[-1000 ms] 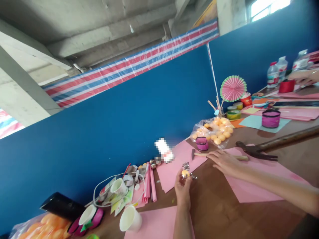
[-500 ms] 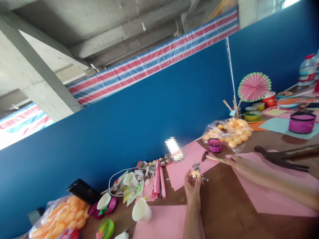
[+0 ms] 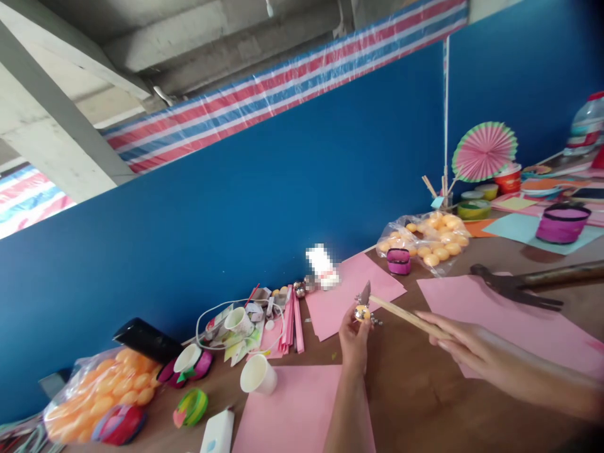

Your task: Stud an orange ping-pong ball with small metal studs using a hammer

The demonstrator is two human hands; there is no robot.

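Note:
Between the fingertips of my left hand (image 3: 353, 343) is a small orange ball (image 3: 362, 314) with shiny silver pieces on it. My right hand (image 3: 460, 340) is wrapped round the wooden handle of a small hammer (image 3: 401, 313). The hammer's dark head stands just above the ball; whether they touch I cannot tell. Loose silver bits (image 3: 376, 320) lie on the brown table beside my left fingers. A pink paper sheet (image 3: 325, 314) is spread behind that hand.
A large claw hammer (image 3: 519, 290) rests on another pink sheet (image 3: 476, 352) at right. Bags of orange balls (image 3: 443, 251) stand at the back and the left (image 3: 106, 393). A white paper cup (image 3: 258, 375) stands left of my left arm. A blue partition (image 3: 259, 207) runs behind the table.
My right hand has lifted the small hammer and brought its head left, over the ball. My left hand still holds the ball. The camera view has shifted slightly.

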